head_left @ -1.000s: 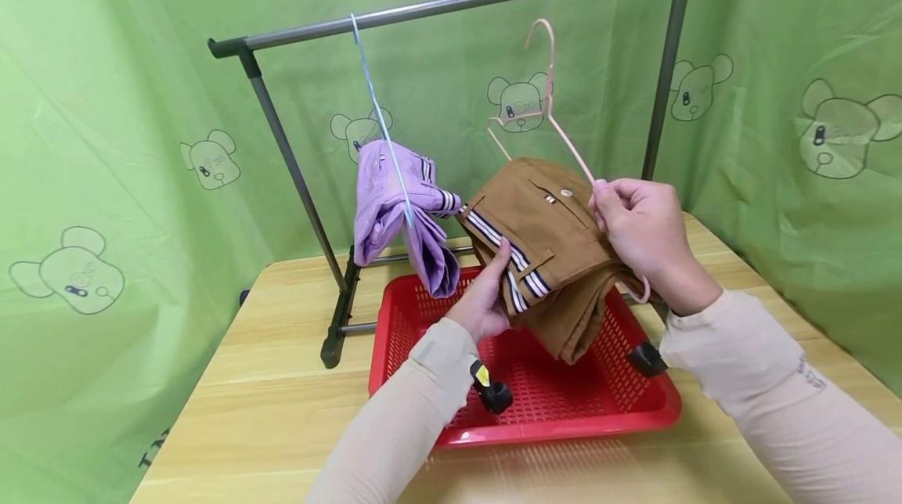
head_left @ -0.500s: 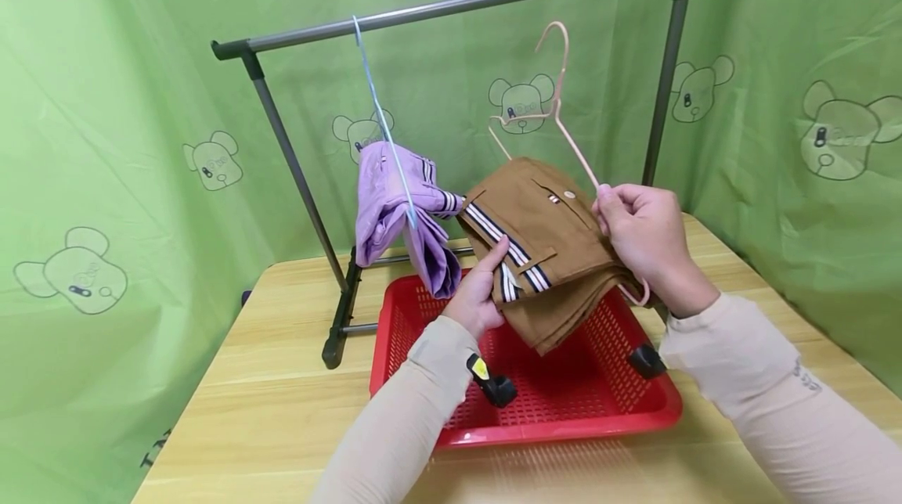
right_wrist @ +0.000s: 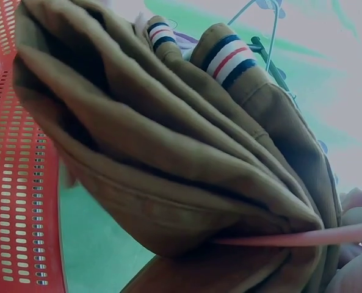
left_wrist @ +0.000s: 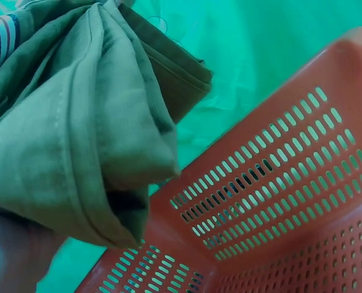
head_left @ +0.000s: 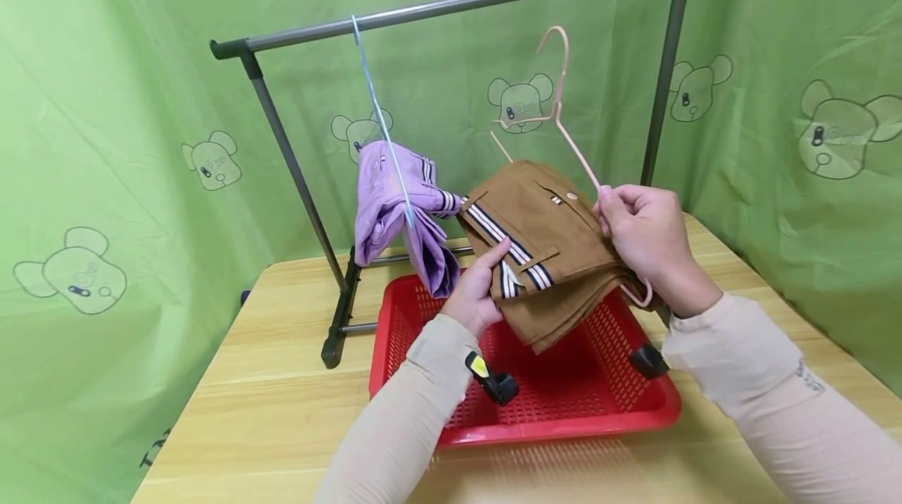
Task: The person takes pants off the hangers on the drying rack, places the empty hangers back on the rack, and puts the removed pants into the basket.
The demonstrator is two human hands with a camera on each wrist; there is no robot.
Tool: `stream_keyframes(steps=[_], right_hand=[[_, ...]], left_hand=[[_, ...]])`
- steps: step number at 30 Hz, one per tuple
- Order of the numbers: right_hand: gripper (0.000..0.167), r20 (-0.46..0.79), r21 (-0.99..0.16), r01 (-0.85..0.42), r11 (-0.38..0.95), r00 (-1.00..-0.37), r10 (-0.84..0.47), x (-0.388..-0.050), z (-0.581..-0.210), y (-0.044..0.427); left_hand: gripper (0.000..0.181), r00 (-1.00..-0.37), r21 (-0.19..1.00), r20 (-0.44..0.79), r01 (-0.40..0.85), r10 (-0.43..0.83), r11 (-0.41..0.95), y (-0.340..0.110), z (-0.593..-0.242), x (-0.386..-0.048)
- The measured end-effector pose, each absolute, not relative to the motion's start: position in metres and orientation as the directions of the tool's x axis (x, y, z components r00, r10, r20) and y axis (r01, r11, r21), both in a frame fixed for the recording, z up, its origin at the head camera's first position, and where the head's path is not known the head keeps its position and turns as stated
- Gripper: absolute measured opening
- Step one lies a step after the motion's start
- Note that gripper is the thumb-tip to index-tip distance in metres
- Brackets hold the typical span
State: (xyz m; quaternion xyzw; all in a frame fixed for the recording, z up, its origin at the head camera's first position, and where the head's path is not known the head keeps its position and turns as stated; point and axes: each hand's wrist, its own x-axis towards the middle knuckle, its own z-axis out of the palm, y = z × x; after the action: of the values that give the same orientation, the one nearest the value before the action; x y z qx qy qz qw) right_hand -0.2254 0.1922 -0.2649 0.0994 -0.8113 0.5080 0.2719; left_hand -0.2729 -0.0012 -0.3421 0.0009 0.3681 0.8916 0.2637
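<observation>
Brown trousers (head_left: 546, 226) with a striped waistband lie folded over a pink hanger (head_left: 576, 148), above the basket in the head view. My left hand (head_left: 479, 293) grips the waistband, thumb on top; its fingers beneath are hidden. On the other side my right hand (head_left: 644, 234) pinches the hanger's sloping arm close to its lower corner. The hanger's hook points up, apart from the rail. In the right wrist view the folded layers of the trousers (right_wrist: 168, 140) hang over the pink bar (right_wrist: 303, 237). The left wrist view shows their cloth (left_wrist: 107, 134) beside the basket wall.
A grey clothes rack (head_left: 479, 1) stands on the wooden table (head_left: 282, 410). From its rail hangs a blue hanger (head_left: 380, 113) with folded purple trousers (head_left: 395, 191). Below my hands sits a red perforated basket (head_left: 550, 433). A green patterned curtain (head_left: 437, 81) surrounds the table.
The pink hanger's hook has shifted slightly right and down. The lower folds of the brown trousers have swung a little left and up. Both hands keep their holds.
</observation>
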Motion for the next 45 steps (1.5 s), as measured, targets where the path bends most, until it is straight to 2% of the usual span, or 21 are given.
stream_keyframes(steps=[8, 22, 37, 45], right_hand=[[0.033, 0.528, -0.773, -0.418, 0.478, -0.841, 0.118, -0.2273, -0.2669, 0.1945], [0.036, 0.496, -0.774, -0.397, 0.493, -0.864, 0.084, -0.2221, -0.2640, 0.1958], [0.035, 0.523, -0.694, -0.385, 0.608, -0.850, 0.059, -0.2202, -0.2609, 0.2001], [0.034, 0.524, -0.667, -0.365, 0.650, -0.849, 0.061, -0.2194, -0.2638, 0.2018]], left_hand=[[0.018, -0.874, 0.617, -0.173, -0.455, 0.453, -0.643, -0.0016, -0.3383, -0.2712], [0.017, -0.890, 0.615, -0.117, -0.414, 0.441, -0.671, 0.0015, -0.3339, -0.2669], [0.022, -0.907, 0.637, -0.019, -0.335, 0.421, -0.694, 0.0047, -0.3340, -0.2643], [0.023, -0.905, 0.623, -0.003, -0.335, 0.425, -0.707, 0.0071, -0.3340, -0.2643]])
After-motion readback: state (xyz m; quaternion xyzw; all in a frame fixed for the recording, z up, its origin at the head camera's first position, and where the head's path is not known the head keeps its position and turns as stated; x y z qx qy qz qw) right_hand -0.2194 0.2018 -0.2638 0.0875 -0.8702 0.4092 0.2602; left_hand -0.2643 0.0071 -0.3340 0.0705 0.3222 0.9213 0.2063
